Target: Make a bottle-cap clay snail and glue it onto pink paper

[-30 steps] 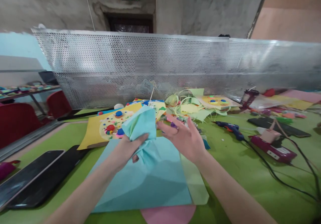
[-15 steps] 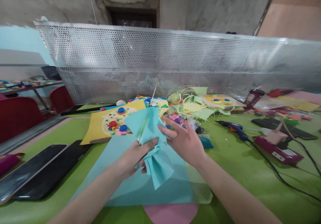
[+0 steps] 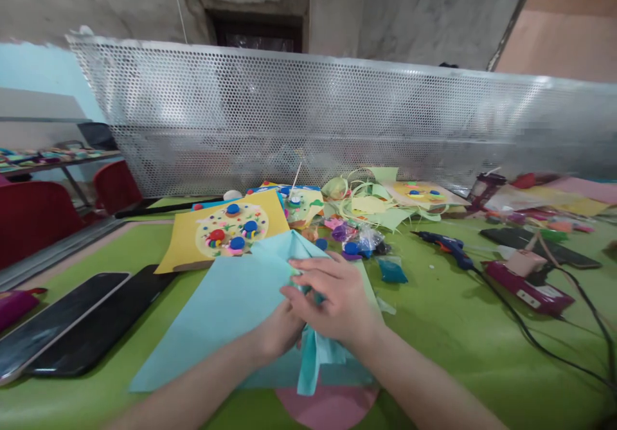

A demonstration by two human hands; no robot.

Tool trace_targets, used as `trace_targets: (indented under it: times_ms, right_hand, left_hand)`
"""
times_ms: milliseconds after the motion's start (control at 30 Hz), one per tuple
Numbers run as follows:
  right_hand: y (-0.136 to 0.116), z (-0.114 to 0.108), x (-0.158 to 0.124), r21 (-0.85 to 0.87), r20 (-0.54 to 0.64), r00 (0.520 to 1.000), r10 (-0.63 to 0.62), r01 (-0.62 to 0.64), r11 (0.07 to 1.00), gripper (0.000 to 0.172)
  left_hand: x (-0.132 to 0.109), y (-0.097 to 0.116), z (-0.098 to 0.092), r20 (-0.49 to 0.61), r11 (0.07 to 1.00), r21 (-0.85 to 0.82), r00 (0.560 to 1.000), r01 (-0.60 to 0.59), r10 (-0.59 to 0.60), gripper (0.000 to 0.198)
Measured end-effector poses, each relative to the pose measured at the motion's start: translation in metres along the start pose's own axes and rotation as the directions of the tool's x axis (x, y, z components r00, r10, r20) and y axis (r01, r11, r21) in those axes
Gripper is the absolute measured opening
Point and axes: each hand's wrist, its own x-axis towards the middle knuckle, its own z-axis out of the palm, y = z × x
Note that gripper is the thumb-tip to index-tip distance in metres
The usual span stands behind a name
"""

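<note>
A light-blue sheet of crumpled paper (image 3: 289, 245) is bunched at its middle between my two hands, with a loose end hanging below. My left hand (image 3: 282, 333) is closed around the gathered part from underneath, its fingers mostly hidden. Over it comes my right hand (image 3: 337, 295), fingers bent and pressed on the bunched paper. Beneath both hands a flat blue sheet (image 3: 202, 327) lies on the green table (image 3: 457, 353). A pink rounded piece (image 3: 332, 407) shows under its front edge.
Behind on the left lies a yellow card with clay decorations (image 3: 178, 243). Phones (image 3: 72, 314) are at the left. On the right are a glue gun (image 3: 446, 248), a power strip (image 3: 530, 288) with cords, and a cup (image 3: 486, 189). A perforated metal screen (image 3: 337, 121) stands behind.
My right hand has moved left and down onto the crumpled paper, its fingers closing over the gathered part. The paper is lower, its top end folded down.
</note>
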Motion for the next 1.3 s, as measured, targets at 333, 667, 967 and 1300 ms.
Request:
trace_targets:
  times_ms: [333, 667, 967, 1300]
  right_hand:
    - [0.028, -0.030, 0.009, -0.041, -0.457, 0.881, 0.125, -0.162, 0.986, 0.047]
    - [0.003, 0.025, 0.042, 0.828, -0.219, 0.738, 0.638, -0.206, 0.521, 0.059]
    - [-0.008, 0.020, 0.026, 0.949, 0.253, 0.594, 0.764, -0.305, -0.077, 0.061]
    - [0.017, 0.013, 0.028, 0.786, 0.614, 0.465, 0.638, -0.441, -0.434, 0.073]
  left_hand:
    - [0.007, 0.005, 0.025, 0.028, 0.893, -0.165, 0.903, -0.419, 0.429, 0.071]
    - [0.024, 0.049, 0.017, -0.383, 0.491, 0.577, 0.315, -0.652, 0.868, 0.047]
    - [0.042, 0.055, -0.013, -0.365, 0.479, 0.687, 0.312, -0.547, 0.878, 0.044]
    - [0.034, 0.047, -0.015, -0.305, 0.514, 0.692, 0.441, -0.506, 0.844, 0.054]
